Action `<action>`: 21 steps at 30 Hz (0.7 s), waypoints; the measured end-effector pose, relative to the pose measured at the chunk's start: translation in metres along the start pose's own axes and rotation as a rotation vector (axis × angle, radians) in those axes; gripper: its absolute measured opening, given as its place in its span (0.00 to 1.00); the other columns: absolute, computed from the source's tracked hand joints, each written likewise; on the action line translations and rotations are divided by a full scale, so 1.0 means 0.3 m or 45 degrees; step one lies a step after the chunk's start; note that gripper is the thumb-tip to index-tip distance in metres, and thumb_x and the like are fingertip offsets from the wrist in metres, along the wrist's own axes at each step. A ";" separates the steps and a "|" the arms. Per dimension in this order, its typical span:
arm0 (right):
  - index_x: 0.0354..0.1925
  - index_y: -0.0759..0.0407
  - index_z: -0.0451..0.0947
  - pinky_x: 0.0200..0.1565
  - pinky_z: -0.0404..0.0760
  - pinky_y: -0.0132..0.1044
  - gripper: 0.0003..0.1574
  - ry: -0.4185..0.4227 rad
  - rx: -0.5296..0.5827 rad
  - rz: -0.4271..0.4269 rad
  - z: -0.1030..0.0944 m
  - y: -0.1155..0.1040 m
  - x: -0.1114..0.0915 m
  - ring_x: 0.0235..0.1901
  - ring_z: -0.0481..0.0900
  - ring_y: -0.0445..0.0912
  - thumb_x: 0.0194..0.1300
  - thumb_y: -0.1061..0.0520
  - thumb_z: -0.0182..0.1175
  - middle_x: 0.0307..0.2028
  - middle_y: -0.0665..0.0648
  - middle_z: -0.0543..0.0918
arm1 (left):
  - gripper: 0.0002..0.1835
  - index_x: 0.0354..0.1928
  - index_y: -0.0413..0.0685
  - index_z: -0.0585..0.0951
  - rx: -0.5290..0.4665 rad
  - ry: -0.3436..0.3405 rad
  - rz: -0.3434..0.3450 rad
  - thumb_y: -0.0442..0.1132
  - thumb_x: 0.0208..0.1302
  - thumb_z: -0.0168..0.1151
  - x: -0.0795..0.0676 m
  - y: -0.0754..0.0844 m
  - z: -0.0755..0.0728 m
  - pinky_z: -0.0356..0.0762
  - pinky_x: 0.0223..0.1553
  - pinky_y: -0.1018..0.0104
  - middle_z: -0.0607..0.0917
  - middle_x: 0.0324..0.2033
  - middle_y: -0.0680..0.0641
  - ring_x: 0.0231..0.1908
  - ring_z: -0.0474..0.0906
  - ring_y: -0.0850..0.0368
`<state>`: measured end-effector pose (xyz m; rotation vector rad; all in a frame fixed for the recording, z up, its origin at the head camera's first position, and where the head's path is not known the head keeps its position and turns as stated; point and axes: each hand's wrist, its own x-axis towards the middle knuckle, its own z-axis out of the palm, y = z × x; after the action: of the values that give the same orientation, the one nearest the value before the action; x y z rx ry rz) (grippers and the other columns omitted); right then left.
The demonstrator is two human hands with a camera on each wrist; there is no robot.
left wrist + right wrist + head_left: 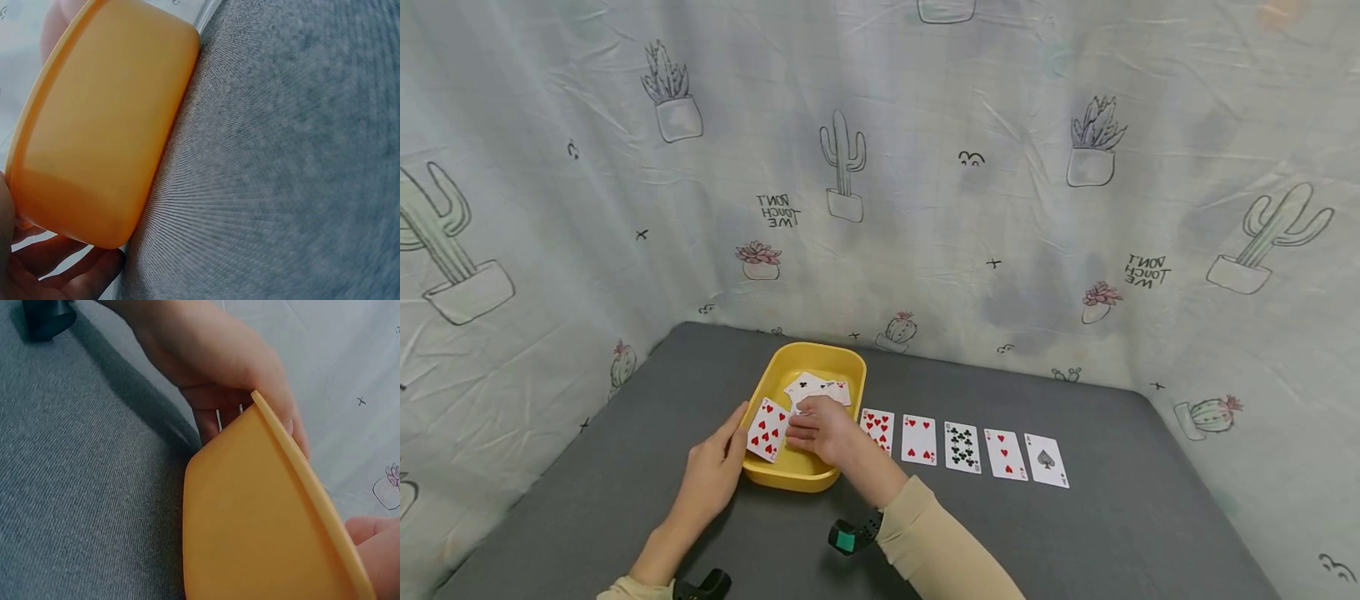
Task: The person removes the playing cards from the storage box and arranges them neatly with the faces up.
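A yellow plastic bin [842,354] sits on the grey cloth with loose playing cards [838,392] inside. My left hand [711,471] grips its near left side. In the left wrist view, its fingers [94,272] curl against the outer wall [106,119]. A hearts card [766,433] leans face up inside, by the left wall. My right hand [823,429] reaches over the right wall into the bin, fingers extended leftward, their tips close to that card. Whether they touch it, I cannot tell. Only a little of the right hand [381,556] shows in the right wrist view.
To the bin's right, several cards lie face up in a row, among them a hearts card [919,440], a clubs card [962,447] and the ace of spades [1047,460]. The grey table [1120,533] is bounded behind by a printed curtain [925,208].
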<state>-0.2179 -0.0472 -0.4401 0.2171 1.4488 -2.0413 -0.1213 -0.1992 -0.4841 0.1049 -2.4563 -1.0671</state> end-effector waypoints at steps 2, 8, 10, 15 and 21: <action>0.52 0.73 0.64 0.44 0.74 0.49 0.25 0.012 -0.025 -0.013 0.000 0.002 0.002 0.43 0.74 0.60 0.57 0.63 0.54 0.45 0.69 0.74 | 0.24 0.66 0.53 0.62 -0.003 -0.004 -0.001 0.49 0.69 0.40 -0.002 0.002 -0.001 0.66 0.48 0.45 0.70 0.56 0.41 0.54 0.66 0.47; 0.51 0.69 0.69 0.42 0.75 0.45 0.21 0.000 -0.175 -0.089 -0.009 0.003 0.019 0.41 0.75 0.57 0.58 0.63 0.53 0.48 0.63 0.71 | 0.24 0.66 0.54 0.62 -0.015 -0.006 0.015 0.47 0.69 0.41 -0.004 0.008 -0.002 0.66 0.48 0.46 0.70 0.56 0.41 0.54 0.66 0.47; 0.53 0.68 0.69 0.42 0.75 0.45 0.22 -0.039 -0.239 -0.108 -0.010 0.003 0.027 0.41 0.76 0.56 0.59 0.63 0.53 0.49 0.62 0.71 | 0.24 0.66 0.55 0.61 -0.015 -0.006 0.019 0.47 0.69 0.41 -0.003 0.009 -0.002 0.66 0.48 0.46 0.70 0.56 0.41 0.55 0.66 0.47; 0.51 0.69 0.71 0.42 0.75 0.45 0.20 -0.128 -0.326 -0.115 -0.011 0.005 0.044 0.40 0.75 0.55 0.62 0.61 0.52 0.46 0.61 0.74 | 0.24 0.65 0.54 0.62 -0.015 -0.003 0.015 0.48 0.69 0.42 -0.003 0.007 -0.002 0.67 0.47 0.46 0.70 0.56 0.41 0.54 0.66 0.48; 0.49 0.69 0.72 0.39 0.77 0.43 0.20 -0.148 -0.481 -0.148 -0.005 0.022 0.049 0.35 0.78 0.52 0.57 0.65 0.58 0.38 0.61 0.79 | 0.24 0.66 0.54 0.61 0.002 0.001 0.016 0.48 0.69 0.41 -0.004 0.003 -0.002 0.69 0.45 0.48 0.70 0.56 0.41 0.52 0.68 0.50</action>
<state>-0.2263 -0.0530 -0.4529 -0.1423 1.7698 -1.7898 -0.1198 -0.1988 -0.4835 0.0905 -2.4540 -1.0594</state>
